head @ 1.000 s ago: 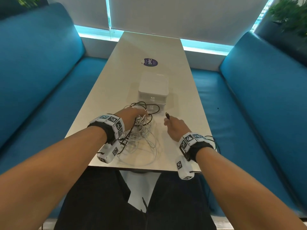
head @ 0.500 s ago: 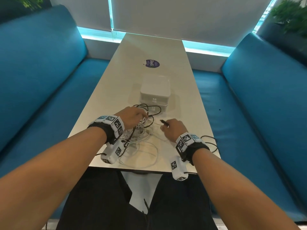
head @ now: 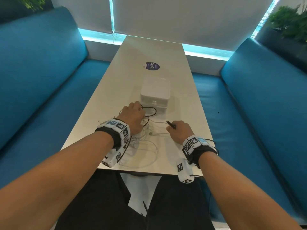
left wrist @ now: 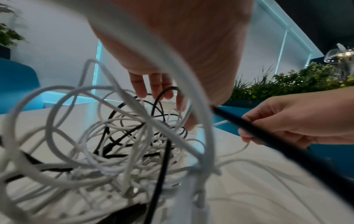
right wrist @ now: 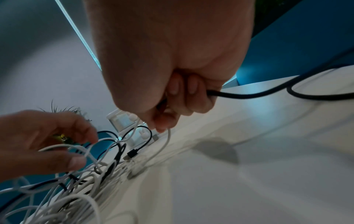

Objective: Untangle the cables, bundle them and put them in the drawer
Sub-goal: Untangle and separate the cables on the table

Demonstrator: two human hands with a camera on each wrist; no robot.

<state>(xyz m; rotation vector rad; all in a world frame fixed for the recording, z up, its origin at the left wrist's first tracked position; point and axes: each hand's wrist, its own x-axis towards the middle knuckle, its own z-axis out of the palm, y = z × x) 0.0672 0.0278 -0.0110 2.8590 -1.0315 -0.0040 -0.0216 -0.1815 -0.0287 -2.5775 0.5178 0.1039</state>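
A tangle of white and black cables [head: 146,135] lies on the near end of the white table [head: 132,80]. My left hand [head: 132,116] rests on the tangle, fingers [left wrist: 153,84] reaching down among the loops [left wrist: 124,144]. A white cable runs loosely between its thumb and fingers [right wrist: 76,151]. My right hand [head: 178,131] grips the black cable [head: 170,125] in a fist [right wrist: 182,91], plug end poking out to the left. The rest of that black cable [right wrist: 249,95] trails away to the right across the table. A white drawer box [head: 155,90] stands shut just beyond the tangle.
Blue sofas [head: 41,72] [head: 265,100] flank the narrow table on both sides. A round purple sticker [head: 151,66] lies on the table beyond the box. Potted plants [head: 289,22] stand behind the right sofa. My legs are under the near table edge.
My right hand has dropped toward the tangle, and the black plug it holds has tipped from pointing up to pointing left. My left hand has stayed on the tangle.
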